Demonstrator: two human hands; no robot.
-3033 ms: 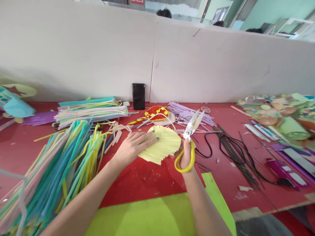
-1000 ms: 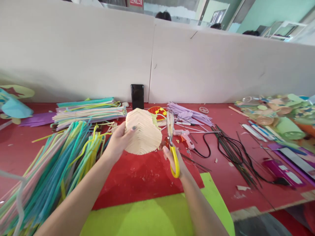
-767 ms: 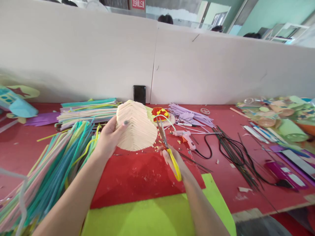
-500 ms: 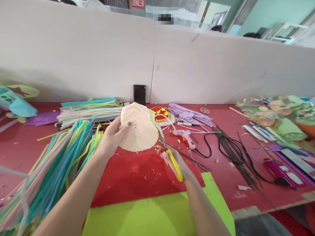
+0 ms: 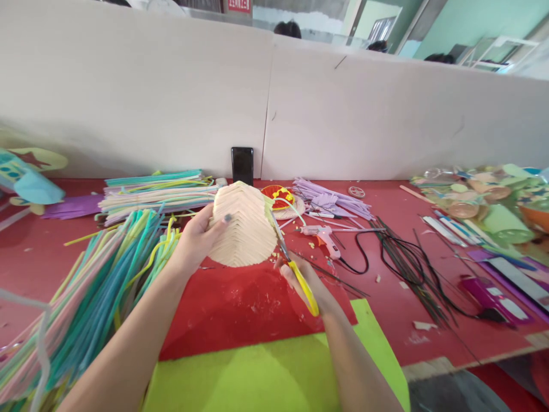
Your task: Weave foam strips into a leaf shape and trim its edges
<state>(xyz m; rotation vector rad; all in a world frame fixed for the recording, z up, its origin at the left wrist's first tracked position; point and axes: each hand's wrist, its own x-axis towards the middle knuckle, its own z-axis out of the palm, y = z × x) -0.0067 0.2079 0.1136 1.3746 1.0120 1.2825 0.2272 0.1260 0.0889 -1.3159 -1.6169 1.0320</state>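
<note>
My left hand (image 5: 201, 232) grips the left edge of a cream, leaf-shaped piece (image 5: 244, 229) made of slanted rows that meet along a middle line, thumb on its face. Yellow-handled scissors (image 5: 302, 286) are held in my right hand (image 5: 295, 272), with their blades along the right edge of the piece. How far the blades are apart I cannot tell. Under both hands lies a red sheet (image 5: 253, 312) over a lime-green one (image 5: 240, 377). Small pale scraps lie by the scissors.
Bundles of coloured pipe cleaners (image 5: 103, 297) lie at left. A black phone (image 5: 242, 165) leans on the white partition (image 5: 171, 97). To the right are a pink glue gun (image 5: 321, 236), its black cord, dark thin stems (image 5: 403, 269) and purple pipe cleaners (image 5: 330, 197). Craft pieces (image 5: 506, 223) crowd the far right.
The cream piece has shifted slightly right and down and turned a little, with the scissors still at its right edge. Both hands keep their hold.
</note>
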